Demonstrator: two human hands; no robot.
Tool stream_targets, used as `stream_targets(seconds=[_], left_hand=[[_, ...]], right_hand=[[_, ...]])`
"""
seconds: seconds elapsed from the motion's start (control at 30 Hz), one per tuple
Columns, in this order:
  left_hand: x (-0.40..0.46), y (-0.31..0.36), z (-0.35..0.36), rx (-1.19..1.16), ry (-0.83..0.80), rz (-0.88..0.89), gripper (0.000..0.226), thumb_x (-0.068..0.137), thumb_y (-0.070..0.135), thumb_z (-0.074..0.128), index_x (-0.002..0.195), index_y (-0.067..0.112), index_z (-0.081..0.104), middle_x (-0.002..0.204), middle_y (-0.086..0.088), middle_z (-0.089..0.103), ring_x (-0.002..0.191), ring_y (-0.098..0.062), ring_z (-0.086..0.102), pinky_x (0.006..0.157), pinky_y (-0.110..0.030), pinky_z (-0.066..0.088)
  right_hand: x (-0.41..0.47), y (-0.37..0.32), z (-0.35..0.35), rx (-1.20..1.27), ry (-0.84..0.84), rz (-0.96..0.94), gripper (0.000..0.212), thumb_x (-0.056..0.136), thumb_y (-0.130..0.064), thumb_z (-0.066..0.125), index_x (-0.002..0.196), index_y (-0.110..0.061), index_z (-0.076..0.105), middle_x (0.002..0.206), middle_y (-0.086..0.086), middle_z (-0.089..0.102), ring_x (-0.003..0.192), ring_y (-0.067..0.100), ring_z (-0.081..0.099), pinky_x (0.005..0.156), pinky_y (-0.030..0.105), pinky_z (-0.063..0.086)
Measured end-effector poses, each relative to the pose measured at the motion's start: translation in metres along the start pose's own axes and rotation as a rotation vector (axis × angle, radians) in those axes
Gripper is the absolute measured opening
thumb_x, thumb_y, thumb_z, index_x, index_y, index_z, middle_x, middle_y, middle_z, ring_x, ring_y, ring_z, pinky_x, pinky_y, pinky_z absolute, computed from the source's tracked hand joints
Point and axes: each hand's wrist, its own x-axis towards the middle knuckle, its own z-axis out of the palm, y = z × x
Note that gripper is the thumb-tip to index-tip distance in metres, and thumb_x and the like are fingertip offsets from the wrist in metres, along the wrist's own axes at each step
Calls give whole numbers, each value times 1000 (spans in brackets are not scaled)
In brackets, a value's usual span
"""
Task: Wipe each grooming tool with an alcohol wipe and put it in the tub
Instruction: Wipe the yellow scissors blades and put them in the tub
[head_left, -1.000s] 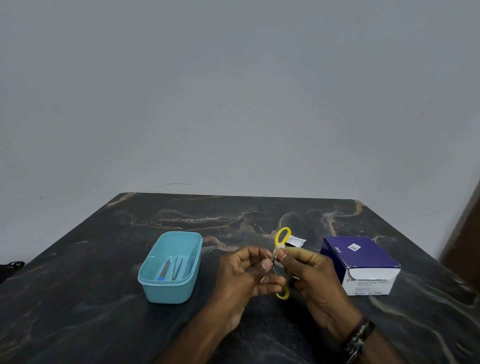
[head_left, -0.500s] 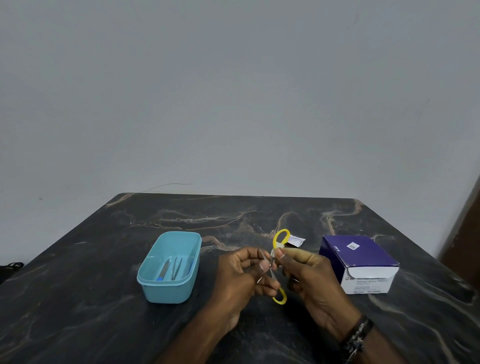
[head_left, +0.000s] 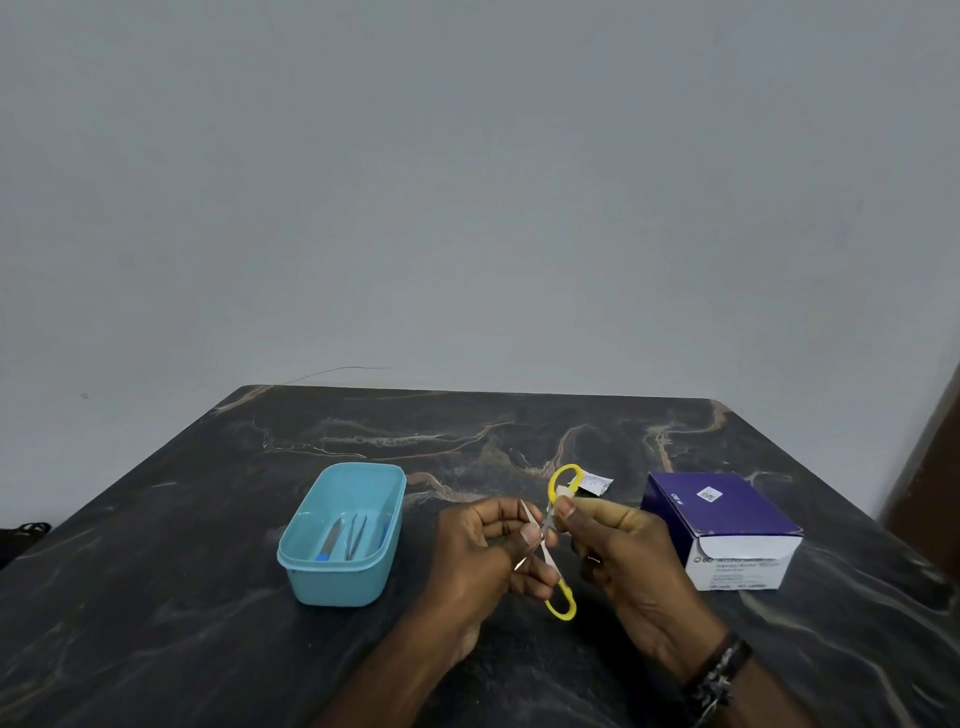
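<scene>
1. Your left hand (head_left: 485, 545) is closed on the one pair of scissors (head_left: 545, 540), thumb and fingers pinching it at the crossing of its two open blades; one blade tip points up and away, the other down toward your palm.
2. Your right hand (head_left: 618, 551) pinches a small white wipe (head_left: 564, 492) between thumb and forefinger, pressed against the shank just below the far yellow loop.
3. The scissors has two yellow finger loops: one stands above your right fingertips, the other hangs below your left fingers. It is held above the table (head_left: 182, 597), near the middle of the near half, touching nothing but your hands and the wipe.
4. A dark band (head_left: 719, 670) circles your right wrist.
5. One light blue tub (head_left: 343, 535) sits left of your left hand, apart from it. Inside lie slim metal tools (head_left: 348, 535); about three show, the exact count is unclear.
6. One torn white sachet (head_left: 595, 483) lies flat just beyond the far loop.
7. One purple and white box (head_left: 722, 525) stands toward the right edge.
</scene>
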Motion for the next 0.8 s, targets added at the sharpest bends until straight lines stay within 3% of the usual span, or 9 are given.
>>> stream_targets(seconds=[0.1,0.23,0.4,0.5,0.63,0.8], left_hand=[[0,0,2,10,-18,-3,7,90,-3,58,95,-6,62,77,-15,72,47,-21,63,44,-27,53],[0,0,2,25,-27,-3,7,90,-3,59,95,-6,63,77,-14,72,48,-21,64,44,-27,53],[-1,1,0,23,-15,-12,8,90,-4,58,96,-5,64,76,-14,72,47,-20,63,43,-27,53],[0,2,0,24,-32,-32,9,91,-4,58,98,-7,63,77,-15,72,47,-20,63,43,-26,53],[-1,5,-1,27,-63,-59,9,90,-4,58,97,-6,64,78,-17,72,48,-21,63,43,-26,52],[1,12,-4,-21,40,-63,9,88,0,62,96,1,67,78,-14,75,45,-13,55,43,-23,45]], right_hand=[[1,-4,-4,84,54,-11,16,80,-13,69,83,1,74,56,7,61,40,6,42,38,16,31],[6,-4,-9,94,125,-48,12,83,-15,69,82,-8,78,73,13,59,49,9,35,40,17,28],[6,2,-7,25,63,-2,13,84,-17,69,78,-10,78,73,14,51,48,8,36,41,18,29],[7,2,-7,30,73,-5,12,83,-17,70,79,-8,77,65,9,56,47,8,36,40,17,28],[8,-3,-11,60,118,-42,12,84,-15,69,87,-5,77,75,11,62,50,8,37,39,15,31],[8,-4,-10,52,127,-61,15,87,-12,66,92,-1,75,73,8,60,52,8,40,41,15,30]])
